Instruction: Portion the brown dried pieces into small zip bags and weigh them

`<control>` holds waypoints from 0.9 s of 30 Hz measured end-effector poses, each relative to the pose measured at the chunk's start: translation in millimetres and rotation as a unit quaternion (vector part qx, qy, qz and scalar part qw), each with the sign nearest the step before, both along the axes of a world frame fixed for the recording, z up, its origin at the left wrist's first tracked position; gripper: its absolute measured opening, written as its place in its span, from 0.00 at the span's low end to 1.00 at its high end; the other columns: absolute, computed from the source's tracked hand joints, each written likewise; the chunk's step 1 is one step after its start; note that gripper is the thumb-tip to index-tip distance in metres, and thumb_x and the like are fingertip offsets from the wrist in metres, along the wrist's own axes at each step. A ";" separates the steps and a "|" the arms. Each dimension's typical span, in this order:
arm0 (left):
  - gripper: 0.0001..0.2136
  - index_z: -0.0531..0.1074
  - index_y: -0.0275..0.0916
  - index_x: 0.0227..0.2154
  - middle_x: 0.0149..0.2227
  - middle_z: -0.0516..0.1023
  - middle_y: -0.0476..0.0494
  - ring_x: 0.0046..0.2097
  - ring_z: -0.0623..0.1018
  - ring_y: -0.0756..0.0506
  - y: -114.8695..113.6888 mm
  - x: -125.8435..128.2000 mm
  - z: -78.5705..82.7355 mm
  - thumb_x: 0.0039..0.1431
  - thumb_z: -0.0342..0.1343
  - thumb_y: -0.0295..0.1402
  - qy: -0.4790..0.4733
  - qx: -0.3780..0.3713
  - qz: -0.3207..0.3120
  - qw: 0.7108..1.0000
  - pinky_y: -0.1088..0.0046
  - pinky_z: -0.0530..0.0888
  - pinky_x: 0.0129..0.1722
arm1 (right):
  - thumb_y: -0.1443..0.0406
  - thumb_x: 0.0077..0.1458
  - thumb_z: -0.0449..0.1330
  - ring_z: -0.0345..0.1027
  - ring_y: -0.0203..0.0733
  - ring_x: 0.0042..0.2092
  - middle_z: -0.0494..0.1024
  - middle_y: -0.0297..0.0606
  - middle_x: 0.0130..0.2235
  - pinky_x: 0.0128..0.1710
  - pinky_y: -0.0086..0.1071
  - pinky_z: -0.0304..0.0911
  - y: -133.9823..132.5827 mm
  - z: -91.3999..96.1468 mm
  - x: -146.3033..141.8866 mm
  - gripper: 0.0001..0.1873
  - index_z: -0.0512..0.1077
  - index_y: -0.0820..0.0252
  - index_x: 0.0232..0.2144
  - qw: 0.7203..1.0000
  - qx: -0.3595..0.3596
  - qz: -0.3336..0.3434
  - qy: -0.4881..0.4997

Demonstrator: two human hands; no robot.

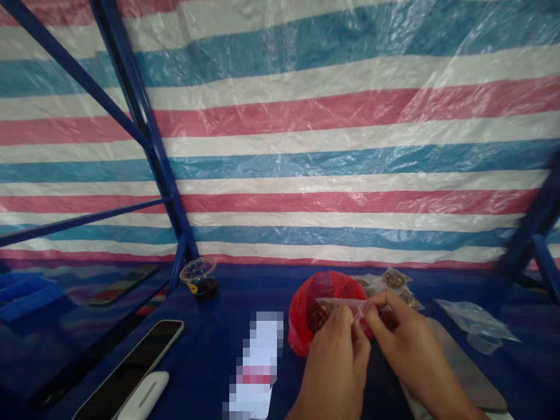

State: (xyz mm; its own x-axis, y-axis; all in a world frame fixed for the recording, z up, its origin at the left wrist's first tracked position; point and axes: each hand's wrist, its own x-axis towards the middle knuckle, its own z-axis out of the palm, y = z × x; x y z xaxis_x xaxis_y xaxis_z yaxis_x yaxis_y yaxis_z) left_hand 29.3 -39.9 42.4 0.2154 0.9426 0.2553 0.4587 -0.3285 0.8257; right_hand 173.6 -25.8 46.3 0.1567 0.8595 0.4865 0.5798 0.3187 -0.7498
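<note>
At five o'clock, low in the head view, both hands meet over the blue table (219, 350).

- Left hand (335, 356): thumb and forefinger pinched narrow on the near edge of a small clear pouch (343, 304).
- Right hand (402, 344): fingers closed on the same pouch at its three o'clock end. The pouch is held level, just above and touching the red bag (306, 315).
- The red bag is open and slumped, with dark bits inside that are too blurred to name.
- At one o'clock of the hands lie filled sachets (394, 280); at three o'clock, empty clear packets (475, 324).
- At ten o'clock stands a lidded cup (200, 279) of dark liquid; at eight o'clock lies a phone (131, 367).

Risks, as I judge them: the thin film could slip or tear under two opposing pinches. The soft red bag could tip if a wrist nudges it and spill its contents. The cup stands well apart, so it looks safe.

Writing: none can be read. A pale item (258, 367) at seven o'clock is blurred out, and the sachet prints are too small to tell.
</note>
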 end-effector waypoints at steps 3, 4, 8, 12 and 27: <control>0.08 0.61 0.45 0.32 0.30 0.73 0.50 0.32 0.75 0.45 8.3 0.4 -1.8 0.69 0.50 0.34 -0.132 -0.037 0.042 0.990 0.69 0.67 0.34 | 0.53 0.61 0.58 0.74 0.43 0.24 0.80 0.33 0.24 0.25 0.32 0.67 -0.9 0.8 -2.1 0.13 0.75 0.53 0.34 1.000 -0.001 0.011 0.024; 0.07 0.62 0.45 0.34 0.29 0.74 0.51 0.31 0.75 0.46 11.6 0.6 -1.3 0.68 0.51 0.37 -0.205 -0.073 0.041 0.975 0.70 0.68 0.33 | 0.52 0.63 0.58 0.75 0.43 0.25 0.80 0.34 0.25 0.25 0.32 0.68 -1.3 0.0 -3.7 0.13 0.76 0.52 0.35 0.999 -0.001 0.031 0.034; 0.10 0.65 0.42 0.40 0.30 0.80 0.47 0.29 0.80 0.46 23.0 -1.0 3.5 0.71 0.49 0.43 -0.462 -0.271 0.066 0.842 0.67 0.76 0.35 | 0.56 0.66 0.57 0.77 0.43 0.30 0.84 0.38 0.34 0.30 0.32 0.71 -3.7 -6.3 -11.1 0.11 0.76 0.52 0.38 0.995 0.014 0.095 0.019; 0.14 0.72 0.38 0.37 0.30 0.82 0.45 0.33 0.82 0.46 29.7 -9.4 0.4 0.66 0.59 0.44 -0.542 -0.292 0.048 0.786 0.68 0.78 0.39 | 0.60 0.67 0.56 0.79 0.43 0.36 0.85 0.38 0.39 0.39 0.33 0.74 -8.2 -10.6 -16.3 0.09 0.77 0.52 0.39 0.990 0.013 0.136 -0.040; 0.15 0.80 0.33 0.41 0.42 0.86 0.36 0.43 0.83 0.43 23.6 -15.2 1.7 0.60 0.69 0.42 -0.585 -0.229 -0.022 0.778 0.62 0.81 0.50 | 0.47 0.58 0.66 0.81 0.50 0.42 0.87 0.45 0.40 0.44 0.42 0.76 30.8 5.4 -23.9 0.21 0.82 0.58 0.38 0.873 -0.252 0.273 0.316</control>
